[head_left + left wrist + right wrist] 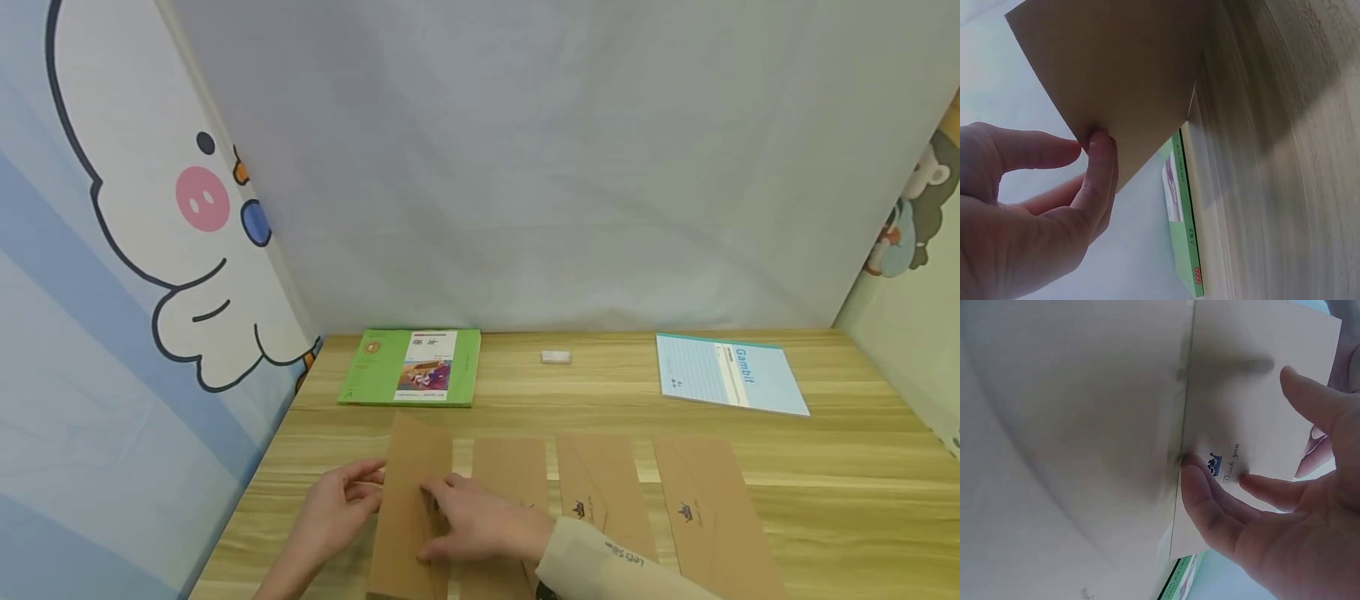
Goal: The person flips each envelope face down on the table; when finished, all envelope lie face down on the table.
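Note:
A brown kraft envelope [408, 508] stands tilted up off the table, leaning on its right long edge. My left hand [337, 508] is at its raised left edge. In the left wrist view the thumb [1054, 149] meets that edge while the fingertips touch the underside. My right hand [480, 521] reaches across from the right with thumb and fingers spread. Its fingertips touch the side printed with a crown and "Thank you" [1230, 464], near the lower edge. The right thumb [1313, 397] lies in front of the same side.
Beside it lie three more brown envelopes: one partly under my right arm [510, 467], a middle one [600, 475] and a right one [708, 492]. Behind are a green book [367, 367], a white eraser [556, 357] and a light blue notebook [697, 371]. A curtain borders the wooden table.

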A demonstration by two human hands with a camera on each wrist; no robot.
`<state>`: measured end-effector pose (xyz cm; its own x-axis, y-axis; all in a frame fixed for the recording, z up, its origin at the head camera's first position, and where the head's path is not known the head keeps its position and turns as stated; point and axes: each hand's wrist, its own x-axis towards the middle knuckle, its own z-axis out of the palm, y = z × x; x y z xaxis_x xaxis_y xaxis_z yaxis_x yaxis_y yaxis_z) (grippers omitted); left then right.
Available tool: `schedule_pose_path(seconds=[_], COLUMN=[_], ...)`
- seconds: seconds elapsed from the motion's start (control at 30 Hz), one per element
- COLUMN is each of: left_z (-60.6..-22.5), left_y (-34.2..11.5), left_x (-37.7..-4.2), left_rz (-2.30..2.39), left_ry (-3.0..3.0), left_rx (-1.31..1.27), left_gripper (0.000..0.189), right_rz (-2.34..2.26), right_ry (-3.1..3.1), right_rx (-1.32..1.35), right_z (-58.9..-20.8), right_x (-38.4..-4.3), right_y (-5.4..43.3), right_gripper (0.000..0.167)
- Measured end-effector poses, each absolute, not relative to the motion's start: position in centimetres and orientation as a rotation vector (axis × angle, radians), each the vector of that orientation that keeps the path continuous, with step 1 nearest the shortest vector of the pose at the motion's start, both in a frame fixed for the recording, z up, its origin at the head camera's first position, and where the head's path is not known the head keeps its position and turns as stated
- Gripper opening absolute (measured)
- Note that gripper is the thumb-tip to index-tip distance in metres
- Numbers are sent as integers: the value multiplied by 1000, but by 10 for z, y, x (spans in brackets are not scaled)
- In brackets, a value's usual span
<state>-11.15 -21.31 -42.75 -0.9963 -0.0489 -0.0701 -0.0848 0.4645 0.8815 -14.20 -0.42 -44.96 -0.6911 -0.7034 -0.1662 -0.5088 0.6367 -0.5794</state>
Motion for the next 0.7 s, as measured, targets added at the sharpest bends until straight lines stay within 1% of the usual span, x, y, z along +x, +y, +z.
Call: schedule_pose_path(seconds=[0.23,0.5,0.7], left_z=[-428,-432,-435], left_y=[-211,-214,-212], left_x=[-111,-110,-111], left_rz=[1792,1924,1932], left_ry=[2509,2283,2220], left_rx=[-98,75,132], left_gripper=[39,41,43], right_rz=[-791,-949,-1046], right_ry=[2443,2358,2294], right_rx=[-945,-948,-931], right_z=[-446,-443,-444], right_x=[-141,-143,-145], right_y=[-5,-5,-6], right_gripper=[83,81,81])
